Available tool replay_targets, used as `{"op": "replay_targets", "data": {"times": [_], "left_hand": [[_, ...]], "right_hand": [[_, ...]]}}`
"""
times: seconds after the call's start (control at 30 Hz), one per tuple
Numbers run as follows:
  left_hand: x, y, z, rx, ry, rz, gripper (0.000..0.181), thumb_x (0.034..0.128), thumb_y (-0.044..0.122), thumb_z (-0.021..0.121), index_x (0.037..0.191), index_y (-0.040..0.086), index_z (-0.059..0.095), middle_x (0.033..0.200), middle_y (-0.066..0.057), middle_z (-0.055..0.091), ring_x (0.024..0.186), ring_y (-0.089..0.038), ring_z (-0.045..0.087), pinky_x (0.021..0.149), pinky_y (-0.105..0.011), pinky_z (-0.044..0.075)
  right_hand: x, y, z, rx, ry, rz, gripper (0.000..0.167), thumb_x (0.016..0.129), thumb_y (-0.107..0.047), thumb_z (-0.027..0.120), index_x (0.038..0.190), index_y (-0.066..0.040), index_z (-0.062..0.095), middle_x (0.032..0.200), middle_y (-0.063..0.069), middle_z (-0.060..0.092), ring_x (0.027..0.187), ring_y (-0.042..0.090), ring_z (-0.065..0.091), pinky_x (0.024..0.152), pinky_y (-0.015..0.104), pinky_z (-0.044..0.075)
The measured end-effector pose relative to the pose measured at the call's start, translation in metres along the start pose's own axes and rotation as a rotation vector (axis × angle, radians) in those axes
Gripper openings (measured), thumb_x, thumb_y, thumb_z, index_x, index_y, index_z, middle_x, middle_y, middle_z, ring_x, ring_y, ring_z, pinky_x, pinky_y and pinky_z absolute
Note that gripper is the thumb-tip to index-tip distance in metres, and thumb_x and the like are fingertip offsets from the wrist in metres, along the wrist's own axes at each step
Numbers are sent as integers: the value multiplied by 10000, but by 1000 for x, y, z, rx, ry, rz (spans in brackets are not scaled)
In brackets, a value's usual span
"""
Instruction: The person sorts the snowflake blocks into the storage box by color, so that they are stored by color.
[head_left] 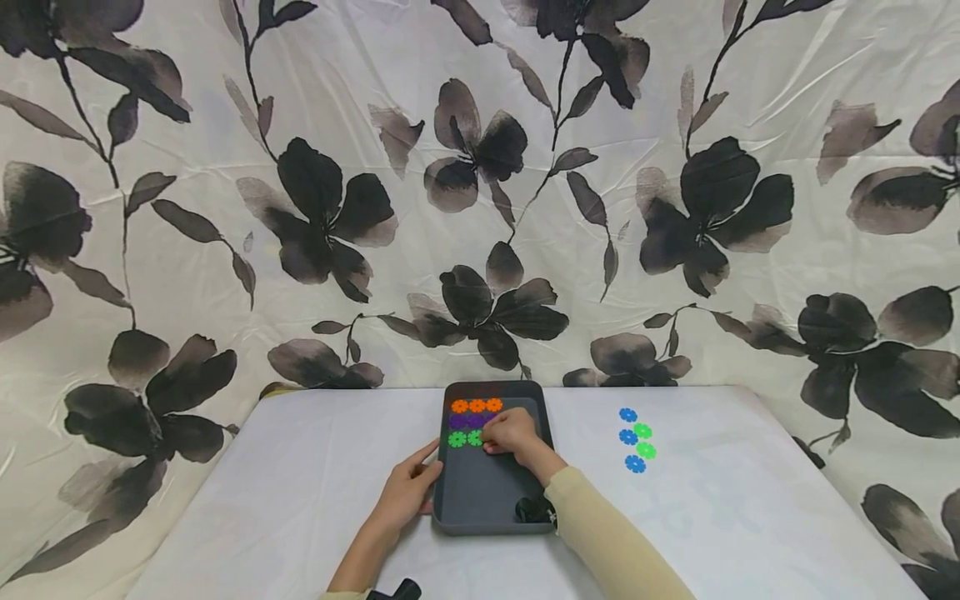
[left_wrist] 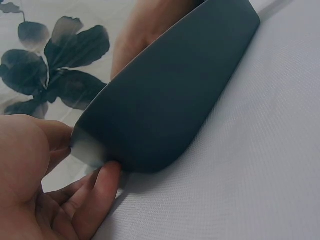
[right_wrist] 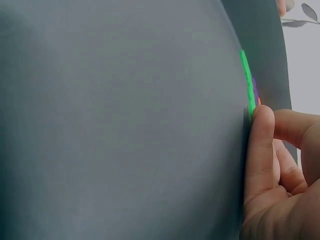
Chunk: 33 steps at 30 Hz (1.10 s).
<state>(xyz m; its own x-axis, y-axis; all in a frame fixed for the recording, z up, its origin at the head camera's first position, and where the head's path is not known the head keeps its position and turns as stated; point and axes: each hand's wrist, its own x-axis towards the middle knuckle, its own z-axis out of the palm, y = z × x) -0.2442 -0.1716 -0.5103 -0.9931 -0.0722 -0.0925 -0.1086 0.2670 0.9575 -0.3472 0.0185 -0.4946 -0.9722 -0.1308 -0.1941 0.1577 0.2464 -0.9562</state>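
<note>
A dark grey tray (head_left: 495, 500) lies on the white table. My left hand (head_left: 408, 490) grips its left side; in the left wrist view, thumb and fingers (left_wrist: 107, 187) meet at the tray's wall (left_wrist: 165, 95). Inside, toward the far left, are rows of flower-shaped discs: orange discs (head_left: 477, 406) at the back, purple discs (head_left: 467, 422) in the middle, green discs (head_left: 457, 439) in front. At the right end of the green row, my right hand (head_left: 513, 435) pinches a green disc (right_wrist: 250, 95), mostly hidden by the fingertips; the disc edges appear as thin strips in the right wrist view.
On the table right of the tray lie blue discs (head_left: 627, 437) and green discs (head_left: 646, 450), loosely staggered in two columns. A black device (head_left: 532, 509) at the right wrist overlaps the tray's near right corner. A floral cloth (head_left: 480, 208) hangs behind the table.
</note>
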Motion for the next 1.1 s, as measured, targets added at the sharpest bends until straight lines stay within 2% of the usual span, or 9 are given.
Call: {"op": "replay_targets", "data": {"times": [0.47, 0.63, 0.87, 1.1], "left_hand": [[2, -3, 2, -16, 7, -16, 472, 992, 265, 573, 1453, 214, 481, 985, -106, 536, 854, -219, 496, 594, -328, 563], [3, -1, 1, -21, 3, -4, 473, 994, 267, 570, 1454, 208, 480, 997, -111, 533, 862, -223, 502, 605, -336, 570], [2, 1, 2, -22, -11, 16, 481, 993, 274, 573, 1458, 195, 474, 987, -108, 523, 845, -215, 491, 588, -342, 570], [-1, -1, 0, -14, -12, 18, 485, 990, 267, 577, 1456, 180, 475, 974, -110, 527, 838, -215, 484, 579, -340, 565]], "right_hand": [[3, -2, 1, -12, 0, -6, 57, 813, 47, 711, 870, 44, 712, 701, 122, 665, 527, 110, 624, 546, 268, 569], [3, -4, -3, 22, -18, -18, 81, 812, 40, 711, 891, 59, 707, 717, 127, 663, 534, 111, 621, 557, 275, 572], [0, -12, -20, 33, -21, -66, 142, 840, 3, 714, 959, 79, 701, 772, 116, 671, 569, 111, 625, 580, 276, 574], [-10, -23, -44, 31, -53, -114, 184, 863, -16, 700, 1010, 95, 688, 842, 175, 679, 592, 132, 634, 665, 359, 589]]}}
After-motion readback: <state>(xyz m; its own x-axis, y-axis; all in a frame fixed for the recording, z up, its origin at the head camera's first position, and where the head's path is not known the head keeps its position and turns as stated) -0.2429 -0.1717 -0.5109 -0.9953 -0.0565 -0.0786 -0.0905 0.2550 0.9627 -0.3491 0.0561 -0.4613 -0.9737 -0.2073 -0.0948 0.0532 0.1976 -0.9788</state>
